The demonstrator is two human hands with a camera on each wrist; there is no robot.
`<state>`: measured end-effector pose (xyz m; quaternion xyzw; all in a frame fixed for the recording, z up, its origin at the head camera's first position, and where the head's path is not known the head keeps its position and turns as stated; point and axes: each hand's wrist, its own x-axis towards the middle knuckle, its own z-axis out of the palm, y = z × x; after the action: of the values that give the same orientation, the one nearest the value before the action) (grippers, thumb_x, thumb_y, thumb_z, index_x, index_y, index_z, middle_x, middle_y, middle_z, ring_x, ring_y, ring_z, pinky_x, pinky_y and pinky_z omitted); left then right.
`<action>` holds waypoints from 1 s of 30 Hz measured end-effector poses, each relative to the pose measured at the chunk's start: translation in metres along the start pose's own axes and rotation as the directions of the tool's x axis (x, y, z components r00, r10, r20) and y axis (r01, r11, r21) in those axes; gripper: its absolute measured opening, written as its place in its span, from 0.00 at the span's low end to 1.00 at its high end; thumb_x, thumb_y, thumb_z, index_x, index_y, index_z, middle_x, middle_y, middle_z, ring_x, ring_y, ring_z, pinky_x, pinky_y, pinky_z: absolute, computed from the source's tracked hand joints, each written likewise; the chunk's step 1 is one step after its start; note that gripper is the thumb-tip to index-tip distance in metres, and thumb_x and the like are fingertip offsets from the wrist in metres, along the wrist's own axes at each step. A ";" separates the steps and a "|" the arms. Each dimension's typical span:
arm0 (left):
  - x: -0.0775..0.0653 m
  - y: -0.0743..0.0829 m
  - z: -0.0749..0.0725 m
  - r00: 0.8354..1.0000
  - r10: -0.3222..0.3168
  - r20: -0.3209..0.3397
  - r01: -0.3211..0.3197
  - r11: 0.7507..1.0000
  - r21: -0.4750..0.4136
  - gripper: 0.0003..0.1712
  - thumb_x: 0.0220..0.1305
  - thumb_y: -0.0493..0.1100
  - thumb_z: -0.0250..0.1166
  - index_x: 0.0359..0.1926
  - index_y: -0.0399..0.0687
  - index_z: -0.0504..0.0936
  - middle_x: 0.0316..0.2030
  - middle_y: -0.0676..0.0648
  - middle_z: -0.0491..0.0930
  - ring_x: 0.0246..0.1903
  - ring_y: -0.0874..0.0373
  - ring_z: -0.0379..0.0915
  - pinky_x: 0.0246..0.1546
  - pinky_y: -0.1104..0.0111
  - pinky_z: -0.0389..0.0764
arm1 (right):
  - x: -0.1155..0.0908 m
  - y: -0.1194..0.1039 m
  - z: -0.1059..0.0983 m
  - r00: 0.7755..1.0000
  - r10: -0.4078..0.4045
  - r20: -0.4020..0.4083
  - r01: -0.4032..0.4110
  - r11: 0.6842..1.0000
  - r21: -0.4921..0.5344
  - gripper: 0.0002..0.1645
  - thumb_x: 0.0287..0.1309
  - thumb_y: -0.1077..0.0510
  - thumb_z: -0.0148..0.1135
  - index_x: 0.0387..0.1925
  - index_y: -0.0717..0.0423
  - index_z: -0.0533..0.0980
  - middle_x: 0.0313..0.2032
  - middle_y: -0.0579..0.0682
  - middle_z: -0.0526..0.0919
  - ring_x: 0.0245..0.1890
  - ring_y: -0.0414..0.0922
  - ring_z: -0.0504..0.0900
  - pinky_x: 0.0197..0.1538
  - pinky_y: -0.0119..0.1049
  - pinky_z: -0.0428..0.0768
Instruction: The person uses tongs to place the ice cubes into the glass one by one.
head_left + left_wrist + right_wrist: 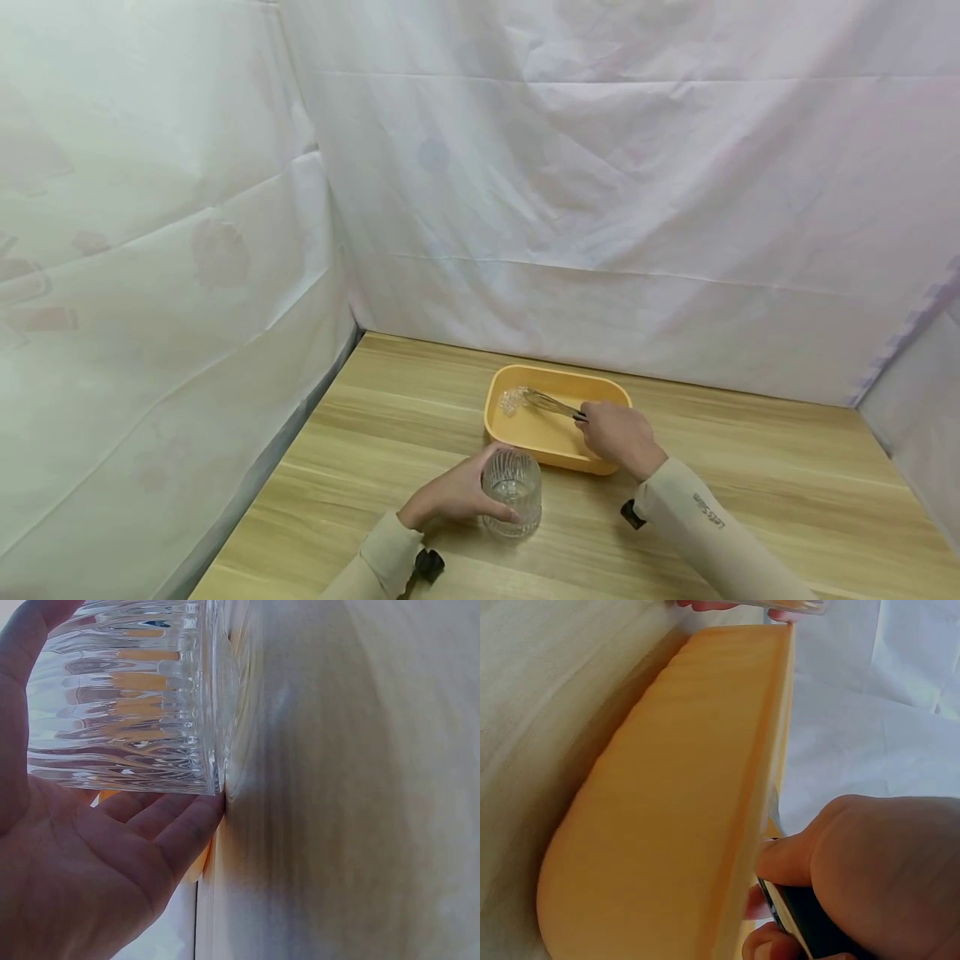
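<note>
My right hand (618, 435) grips metal tongs (553, 405) by their black handle (814, 919), reaching over the near right rim of a yellow rectangular tray (551, 433). The tips of the tongs lie at a small cluster of clear, ice-like pieces (513, 401) in the tray's left end. My left hand (461, 490) holds a clear ribbed glass (513, 492), thumb on the near side and fingers round the far side. This glass stands upright on the table, just in front of the tray. In the left wrist view, fingertips (196, 825) rest against the glass near its base.
A wood-grain table (405, 400) carries the tray and the glass. White cloth hangs behind the table (600, 208) and along its left side (187, 333). Another cloth edge shows at the far right. Both forearms wear light sleeves with dark wrist straps.
</note>
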<state>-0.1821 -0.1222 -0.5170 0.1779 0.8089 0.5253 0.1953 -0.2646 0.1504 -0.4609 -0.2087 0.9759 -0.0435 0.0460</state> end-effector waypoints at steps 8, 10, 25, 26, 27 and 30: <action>0.000 0.001 0.000 1.000 0.001 -0.003 -0.001 1.000 -0.010 0.52 0.41 0.49 0.83 0.66 0.69 0.63 0.56 0.56 0.74 0.57 0.56 0.71 0.60 0.54 0.72 | -0.010 0.005 -0.008 0.992 -0.060 -0.113 0.060 0.998 -0.005 0.14 0.67 0.52 0.60 0.25 0.50 0.71 0.15 0.43 0.67 0.13 0.40 0.64 0.16 0.33 0.61; 0.000 0.001 0.001 1.000 -0.001 -0.003 0.000 1.000 -0.010 0.52 0.41 0.49 0.83 0.66 0.70 0.63 0.56 0.56 0.74 0.57 0.55 0.71 0.59 0.54 0.72 | -0.013 0.005 -0.011 0.991 -0.066 -0.120 0.067 0.998 -0.001 0.14 0.67 0.52 0.60 0.25 0.50 0.70 0.14 0.43 0.67 0.12 0.40 0.64 0.16 0.33 0.61; 0.000 0.001 -0.001 1.000 -0.004 0.009 0.004 0.999 0.034 0.53 0.43 0.52 0.82 0.67 0.69 0.61 0.57 0.56 0.73 0.58 0.56 0.70 0.58 0.55 0.71 | -0.026 0.008 -0.025 0.980 -0.072 -0.187 0.082 0.995 0.048 0.16 0.68 0.50 0.59 0.25 0.47 0.68 0.14 0.41 0.65 0.12 0.38 0.61 0.16 0.32 0.57; 0.000 0.001 -0.001 1.000 -0.005 0.009 0.005 0.999 0.038 0.53 0.43 0.52 0.82 0.68 0.69 0.61 0.57 0.56 0.73 0.58 0.55 0.70 0.59 0.55 0.71 | -0.027 0.008 -0.026 0.978 -0.072 -0.194 0.083 0.995 0.048 0.16 0.68 0.50 0.59 0.25 0.47 0.68 0.14 0.41 0.65 0.12 0.38 0.60 0.16 0.32 0.57; 0.000 0.001 -0.001 1.000 -0.005 0.009 0.005 0.999 0.041 0.53 0.43 0.52 0.82 0.68 0.69 0.61 0.57 0.56 0.73 0.58 0.55 0.70 0.59 0.55 0.71 | -0.028 0.007 -0.027 0.977 -0.073 -0.202 0.084 0.995 0.051 0.16 0.68 0.50 0.59 0.25 0.47 0.68 0.14 0.41 0.65 0.12 0.38 0.60 0.16 0.32 0.57; 0.000 0.001 -0.002 1.000 -0.010 0.007 0.010 0.999 0.041 0.53 0.43 0.53 0.82 0.68 0.70 0.61 0.57 0.55 0.73 0.58 0.55 0.70 0.59 0.55 0.71 | -0.030 0.007 -0.030 0.969 -0.080 -0.232 0.093 0.995 0.045 0.15 0.68 0.51 0.60 0.25 0.48 0.69 0.13 0.41 0.65 0.11 0.38 0.60 0.16 0.31 0.57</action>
<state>-0.1828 -0.1231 -0.5155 0.1799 0.8197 0.5068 0.1972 -0.2431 0.1712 -0.4299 -0.2434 0.9630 -0.0964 -0.0635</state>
